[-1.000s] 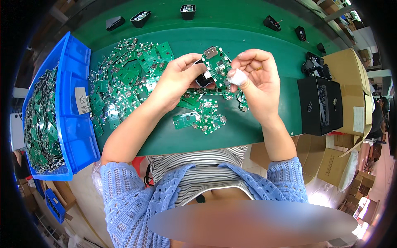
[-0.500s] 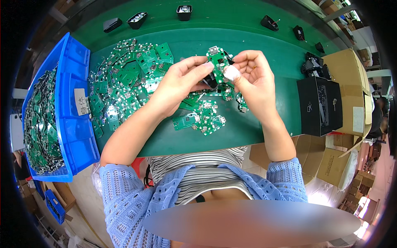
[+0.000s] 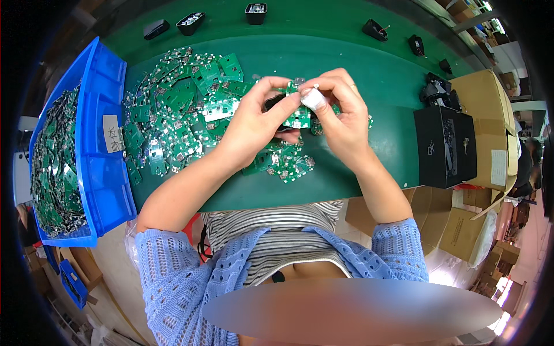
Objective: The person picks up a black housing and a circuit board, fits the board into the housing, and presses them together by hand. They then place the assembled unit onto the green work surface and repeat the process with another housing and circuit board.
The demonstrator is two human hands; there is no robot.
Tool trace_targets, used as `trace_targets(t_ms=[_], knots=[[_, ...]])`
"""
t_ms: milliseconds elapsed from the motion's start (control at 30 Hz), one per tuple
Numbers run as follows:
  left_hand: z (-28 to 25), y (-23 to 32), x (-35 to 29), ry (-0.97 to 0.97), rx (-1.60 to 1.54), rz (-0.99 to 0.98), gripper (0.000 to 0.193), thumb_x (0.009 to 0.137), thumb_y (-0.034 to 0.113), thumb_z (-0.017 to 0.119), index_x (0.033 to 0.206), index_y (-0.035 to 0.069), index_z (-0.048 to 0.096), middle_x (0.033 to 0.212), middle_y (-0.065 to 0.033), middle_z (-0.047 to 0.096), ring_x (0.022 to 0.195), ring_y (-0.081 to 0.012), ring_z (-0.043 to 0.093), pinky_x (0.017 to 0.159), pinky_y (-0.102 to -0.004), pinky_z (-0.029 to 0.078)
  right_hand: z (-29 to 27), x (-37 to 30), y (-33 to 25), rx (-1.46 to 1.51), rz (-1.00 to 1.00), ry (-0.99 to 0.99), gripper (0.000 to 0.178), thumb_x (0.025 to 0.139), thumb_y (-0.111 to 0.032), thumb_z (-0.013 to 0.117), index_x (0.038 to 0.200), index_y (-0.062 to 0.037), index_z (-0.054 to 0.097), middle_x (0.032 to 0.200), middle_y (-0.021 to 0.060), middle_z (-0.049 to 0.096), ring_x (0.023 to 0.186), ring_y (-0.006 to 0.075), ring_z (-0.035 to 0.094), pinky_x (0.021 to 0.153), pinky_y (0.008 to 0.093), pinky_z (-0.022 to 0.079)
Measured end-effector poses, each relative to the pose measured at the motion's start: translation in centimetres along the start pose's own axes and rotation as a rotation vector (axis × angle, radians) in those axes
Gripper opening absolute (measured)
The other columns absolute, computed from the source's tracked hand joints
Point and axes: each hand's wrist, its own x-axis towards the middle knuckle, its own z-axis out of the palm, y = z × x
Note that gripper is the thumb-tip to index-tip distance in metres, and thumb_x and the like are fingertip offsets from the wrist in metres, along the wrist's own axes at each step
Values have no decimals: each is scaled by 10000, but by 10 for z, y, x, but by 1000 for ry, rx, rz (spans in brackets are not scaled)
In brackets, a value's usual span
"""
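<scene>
A green circuit board [image 3: 297,119] is held up above the table, gripped at its left side between the thumb and fingers of my left hand [image 3: 249,124]. Something black [image 3: 275,102] shows beside the board within that grip. My right hand [image 3: 346,121] is closed in a pinch over the board's upper right part, its thumb wrapped in a white covering [image 3: 313,98]. Whatever lies between those right fingertips is hidden. Below the hands lie several loose boards [image 3: 287,167]. A wide heap of green circuit boards [image 3: 179,95] spreads to the left of my left hand.
At the left stands a blue bin [image 3: 104,184] full of boards. A black box [image 3: 435,153], black parts [image 3: 438,92] and a cardboard carton [image 3: 487,127] are at the right. Small black holders [image 3: 256,14] line the far side of the green table [image 3: 381,173].
My right hand has moved left across the board, its thumb and forefinger coming together over it. The board has lowered slightly and is more covered by my fingers.
</scene>
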Motion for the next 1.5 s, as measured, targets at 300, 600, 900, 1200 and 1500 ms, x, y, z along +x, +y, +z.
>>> trace_targets(t_ms=[300,600,900,1200,1500], knots=[[-9,-8,-11,130,266,407,299,862,86,538,1159,118,528,815,-21,505,689,-70,534,480,-191,495,10,7,-1,-754,-473,21,170,609,-53,591,775,-64,562,783,32,502,704,198,491,576,314,420],[-15,-14,-2,232,577,834,96,792,56,620,885,38,604,901,-43,539,739,-104,531,572,-218,468,10,17,-34,-1164,-647,-231,106,637,-131,579,725,-78,554,783,21,485,727,182,487,559,291,391],[-22,-10,-11,2,-10,247,121,877,145,552,952,52,568,902,-21,542,817,-84,547,532,-218,534,13,7,5,-99,-87,-100,141,740,-23,662,878,-50,643,838,48,537,726,126,508,555,230,417],[-26,-9,-12,14,35,247,121,874,127,555,961,45,570,919,-27,546,827,-89,538,600,-240,556,13,6,11,-159,-211,-105,149,720,9,653,859,-41,625,840,80,559,789,178,529,610,249,438],[-26,-3,-16,29,160,200,118,874,123,557,956,39,568,954,-24,543,809,-65,528,574,-210,532,11,7,12,-444,-572,-75,225,637,3,695,836,-55,609,798,57,554,710,210,508,595,306,397]])
